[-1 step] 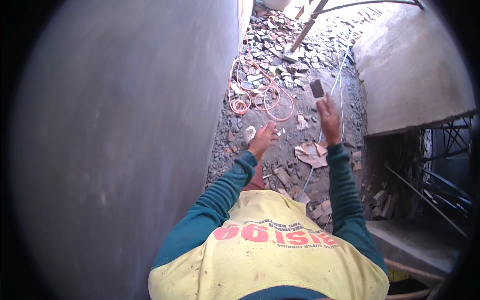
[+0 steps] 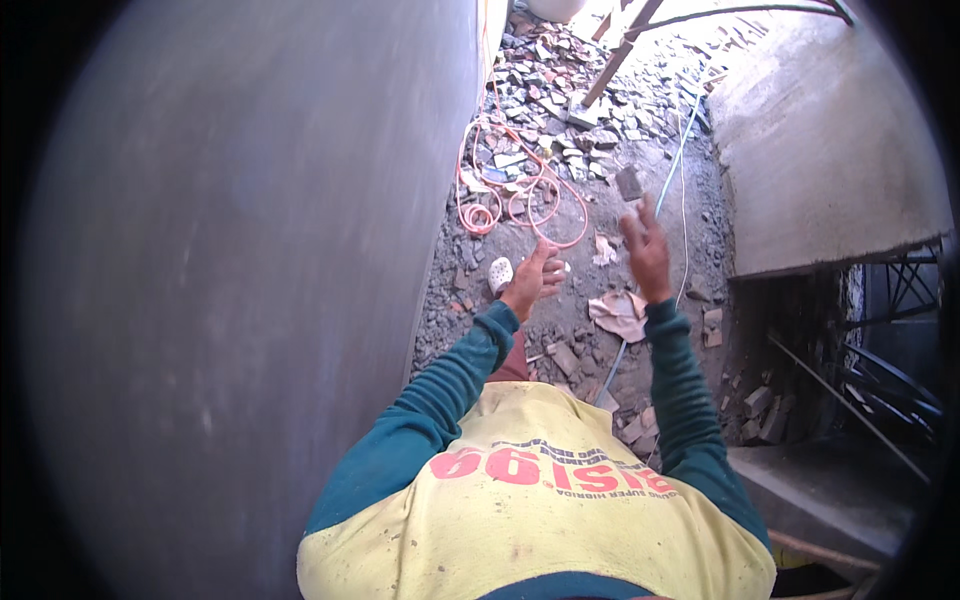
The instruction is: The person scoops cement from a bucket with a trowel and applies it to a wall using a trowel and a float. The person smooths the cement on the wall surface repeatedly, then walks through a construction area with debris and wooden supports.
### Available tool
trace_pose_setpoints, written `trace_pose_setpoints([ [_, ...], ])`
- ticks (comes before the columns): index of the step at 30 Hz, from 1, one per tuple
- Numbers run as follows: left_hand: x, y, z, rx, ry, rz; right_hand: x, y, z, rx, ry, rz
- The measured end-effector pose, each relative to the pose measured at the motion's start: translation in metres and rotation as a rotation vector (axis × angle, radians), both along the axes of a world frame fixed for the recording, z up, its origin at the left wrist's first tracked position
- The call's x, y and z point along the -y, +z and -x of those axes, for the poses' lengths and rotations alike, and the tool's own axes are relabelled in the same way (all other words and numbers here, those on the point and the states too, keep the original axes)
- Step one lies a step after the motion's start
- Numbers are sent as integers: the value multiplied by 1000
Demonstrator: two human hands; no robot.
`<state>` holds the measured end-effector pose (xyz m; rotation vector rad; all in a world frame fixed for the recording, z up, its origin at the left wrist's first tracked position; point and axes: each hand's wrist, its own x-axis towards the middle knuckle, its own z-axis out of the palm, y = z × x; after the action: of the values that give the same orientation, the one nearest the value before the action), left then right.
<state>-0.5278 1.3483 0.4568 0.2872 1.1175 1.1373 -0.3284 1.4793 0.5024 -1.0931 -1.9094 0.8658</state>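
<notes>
My left hand (image 2: 534,280) is held out over the ground with its fingers loosely bent and apart, holding nothing I can see. Beside it shows the white clog (image 2: 500,273) with holes on my foot. To the right, my right hand (image 2: 648,252) reaches forward, its fingers stretched and spread, somewhat smeared by motion. Just beyond those fingertips is a dark grey rectangular piece (image 2: 628,183), flat and blurred. I cannot tell whether it is in the air or on the ground. Below the hands lies a crumpled pinkish-brown sheet (image 2: 618,314).
A smooth grey wall (image 2: 240,280) rises on my left. An orange hose (image 2: 480,215) lies coiled near broken rubble (image 2: 560,80). A pale blue hose (image 2: 678,160) runs along the ground. At right stand a concrete block wall (image 2: 830,140) and loose bricks (image 2: 770,412). A wooden post (image 2: 612,70) stands ahead.
My right hand has drawn slightly back and to the left. The dark piece has shifted slightly left, turned a little and looks greyer. My left hand has barely moved.
</notes>
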Motion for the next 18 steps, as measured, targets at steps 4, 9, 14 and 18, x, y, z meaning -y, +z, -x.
trace_pose_setpoints([
  [4, -102, 36, -11, 427, 131, -56, -19, -36, 53, 309, 157, -73],
  [9, -169, 43, 26, 522, -19, -302, -123, -68, 36, 965, 86, 313],
  [14, -250, 109, 107, 259, -92, -464, -172, -108, -51, 502, -283, 463],
  [18, -311, 102, 142, 84, 16, -324, -166, -139, -66, 541, -382, 626],
])
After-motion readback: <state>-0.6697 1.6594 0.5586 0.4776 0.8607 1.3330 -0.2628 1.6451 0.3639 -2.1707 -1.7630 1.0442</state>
